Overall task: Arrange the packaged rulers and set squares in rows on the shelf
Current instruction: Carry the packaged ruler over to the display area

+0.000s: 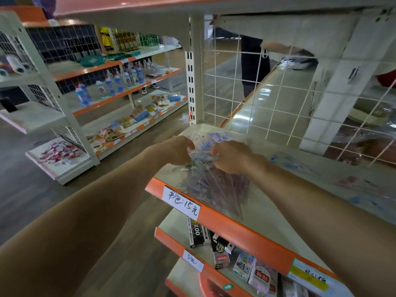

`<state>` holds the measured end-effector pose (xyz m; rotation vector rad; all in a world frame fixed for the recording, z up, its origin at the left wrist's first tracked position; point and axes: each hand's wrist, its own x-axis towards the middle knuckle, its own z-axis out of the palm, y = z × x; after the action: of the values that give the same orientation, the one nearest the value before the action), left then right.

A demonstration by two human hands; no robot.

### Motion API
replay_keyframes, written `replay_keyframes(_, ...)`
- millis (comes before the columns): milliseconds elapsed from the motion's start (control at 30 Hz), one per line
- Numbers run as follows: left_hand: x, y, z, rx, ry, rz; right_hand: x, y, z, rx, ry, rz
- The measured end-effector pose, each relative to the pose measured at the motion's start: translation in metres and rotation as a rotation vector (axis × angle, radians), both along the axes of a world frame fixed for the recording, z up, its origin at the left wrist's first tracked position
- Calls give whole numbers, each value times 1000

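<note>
A stack of clear-packaged rulers and set squares [214, 185] lies at the left end of the white shelf [267, 211], fanned out toward its orange front edge. My left hand [180, 150] grips the far left end of the stack. My right hand [230, 156] grips the far end just beside it. More clear packets [289, 162] lie flat further right on the same shelf, and others [364, 200] sit near my right forearm.
A white wire grid [278, 99] backs the shelf, with a person standing behind it. An upper shelf [150, 9] hangs close overhead. The lower shelf holds boxed goods [220, 251]. Another shelving unit with bottles [111, 84] stands across the aisle to the left.
</note>
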<state>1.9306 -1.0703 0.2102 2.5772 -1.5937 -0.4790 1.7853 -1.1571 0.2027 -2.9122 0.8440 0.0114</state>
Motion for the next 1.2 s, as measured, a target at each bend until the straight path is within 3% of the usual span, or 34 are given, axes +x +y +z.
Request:
replay_keyframes(233,4,-4,-3,-61,15,-20,-5,-4,-1,-120,-182,34)
replay_keyframes(333,2,-3,11,-160,-27,-8,-12,-12,6,-135,-423,40)
replay_keyframes(433,-8,-6,32,-245,-6,7,-30,-21,25,1,-679,48)
replay_keyframes(633,-65,-8,68,-325,811,-17,-87,-38,78,650,-1011,-236)
replay_keyframes(733,-101,-17,74,-372,1054,51,-119,-43,86,818,-955,-353)
replay_keyframes(800,-118,-25,74,-329,1158,72,-140,-43,87,838,-881,-374)
replay_keyframes(900,-141,-37,75,-187,1048,-15,-170,-43,93,796,-887,-397)
replay_keyframes(967,-161,-46,78,-222,1076,-11,-186,-42,97,780,-902,-397)
replay_keyframes(1067,-194,-58,81,-354,1272,58,-203,-40,100,826,-981,-413)
replay_keyframes(1200,-222,-70,77,-437,1619,178,-233,-40,99,1057,-1098,-462)
